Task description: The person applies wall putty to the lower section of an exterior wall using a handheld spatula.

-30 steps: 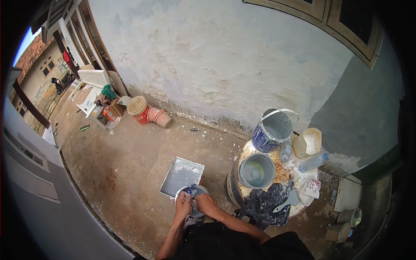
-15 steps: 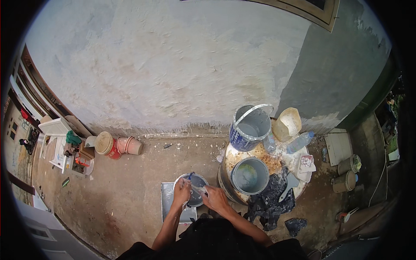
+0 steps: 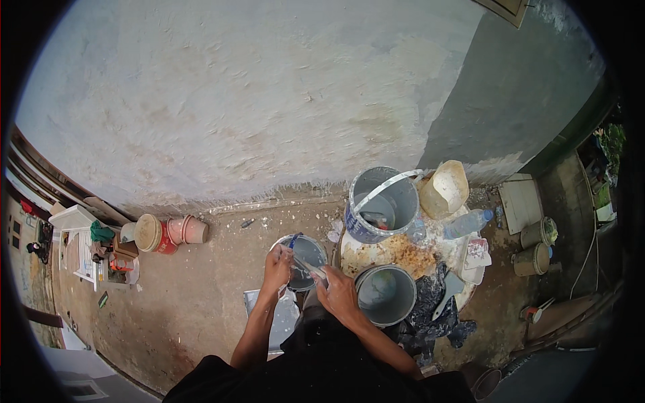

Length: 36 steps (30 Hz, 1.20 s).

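Note:
Both hands are in front of me over a grey-lined bucket (image 3: 316, 251) on the floor. My left hand (image 3: 277, 270) is closed around one end of a whitish, wet-looking strip (image 3: 308, 266); its exact kind I cannot make out. The other end is pinched in my right hand (image 3: 336, 293), so the strip runs slantwise between them. White smears mark the fingers. A small blue piece (image 3: 293, 240) shows above my left hand at the bucket's rim. Partly under my left forearm lies a grey tray (image 3: 285, 321).
Right of me, a rusty, paint-crusted round top (image 3: 410, 254) bears a blue bucket (image 3: 363, 227), a cut jug (image 3: 445, 190), a plastic bottle (image 3: 468, 224), and a grey scraper (image 3: 449, 293) on black plastic (image 3: 428, 309). Beside it stands a grey bucket (image 3: 386, 295). More buckets (image 3: 187, 230) lie left.
The view has shifted, and the floor bucket and hands sit higher in it. My right hand has turned slightly; the strip between the hands looks narrower. A red object now shows inside the blue bucket.

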Available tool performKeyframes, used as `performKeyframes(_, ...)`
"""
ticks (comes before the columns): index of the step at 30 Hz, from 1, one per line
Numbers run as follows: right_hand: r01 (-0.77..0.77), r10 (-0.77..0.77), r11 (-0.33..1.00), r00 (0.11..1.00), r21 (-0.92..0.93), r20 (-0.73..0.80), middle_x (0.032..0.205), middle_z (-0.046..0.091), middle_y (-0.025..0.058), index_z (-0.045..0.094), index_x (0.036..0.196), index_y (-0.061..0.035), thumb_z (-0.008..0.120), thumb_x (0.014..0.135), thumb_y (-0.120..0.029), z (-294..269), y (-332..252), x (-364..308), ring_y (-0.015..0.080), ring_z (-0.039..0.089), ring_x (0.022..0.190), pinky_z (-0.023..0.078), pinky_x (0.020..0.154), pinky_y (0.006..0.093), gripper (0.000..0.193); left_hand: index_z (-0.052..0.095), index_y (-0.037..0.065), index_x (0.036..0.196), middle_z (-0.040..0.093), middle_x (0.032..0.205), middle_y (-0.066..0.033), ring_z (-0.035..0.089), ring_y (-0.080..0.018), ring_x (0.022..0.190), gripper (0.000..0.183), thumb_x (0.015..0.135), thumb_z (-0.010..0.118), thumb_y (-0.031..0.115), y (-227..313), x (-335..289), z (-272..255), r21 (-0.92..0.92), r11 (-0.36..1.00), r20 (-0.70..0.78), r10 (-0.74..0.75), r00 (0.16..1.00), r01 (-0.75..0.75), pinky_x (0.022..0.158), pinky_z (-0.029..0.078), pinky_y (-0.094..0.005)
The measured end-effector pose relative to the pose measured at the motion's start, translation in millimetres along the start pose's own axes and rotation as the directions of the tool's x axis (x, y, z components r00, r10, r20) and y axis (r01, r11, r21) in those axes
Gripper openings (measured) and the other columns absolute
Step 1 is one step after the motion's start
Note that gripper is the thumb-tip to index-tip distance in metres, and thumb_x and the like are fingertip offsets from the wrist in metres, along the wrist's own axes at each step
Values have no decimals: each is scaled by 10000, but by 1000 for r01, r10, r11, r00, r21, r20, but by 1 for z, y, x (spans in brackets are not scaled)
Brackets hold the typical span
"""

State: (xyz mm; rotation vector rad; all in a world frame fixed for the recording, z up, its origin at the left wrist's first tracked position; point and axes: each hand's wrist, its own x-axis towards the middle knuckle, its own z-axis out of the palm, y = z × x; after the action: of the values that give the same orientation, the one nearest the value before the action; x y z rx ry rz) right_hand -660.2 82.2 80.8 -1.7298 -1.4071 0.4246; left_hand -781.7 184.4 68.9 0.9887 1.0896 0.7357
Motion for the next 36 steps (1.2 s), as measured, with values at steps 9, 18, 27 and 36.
performKeyframes(9, -117, 141, 983, 975, 139, -174, 812, 565, 224, 532, 906, 62, 545, 747, -76, 7, 12, 52, 361, 565, 741, 454, 646, 395, 210, 434, 48, 791, 382, 551, 5, 330, -68, 406, 140, 874, 356, 130, 27, 82, 28, 42, 996, 123, -84, 989, 79, 337, 270, -216)
performKeyframes(18, -321, 366, 927, 888, 195, -278, 791, 573, 208, 559, 883, 37, 541, 771, -152, 60, 33, 129, 348, 566, 733, 449, 654, 403, 221, 447, 71, 764, 374, 530, -4, 315, -92, 377, 97, 834, 423, 133, 44, 214, 17, 153, 950, 330, -307, 893, 271, 333, 219, -228)
performKeyframes(27, -527, 513, 829, 586, 187, -627, 667, 595, 178, 610, 819, 1, 575, 758, -174, 75, 65, 269, 272, 599, 587, 452, 543, 340, 188, 448, 42, 798, 434, 557, -26, 392, -98, 391, 132, 862, 379, 134, 109, 348, 33, 347, 938, 574, -224, 788, 14, 322, 314, -231)
performKeyframes(36, -522, 704, 680, 268, 515, -658, 646, 574, 204, 609, 762, 17, 558, 759, -203, 76, 102, 347, 329, 574, 607, 425, 563, 373, 226, 456, 70, 780, 405, 545, -9, 354, -86, 377, 158, 863, 370, 172, 176, 422, 88, 293, 955, 616, -220, 756, 39, 312, 285, -211)
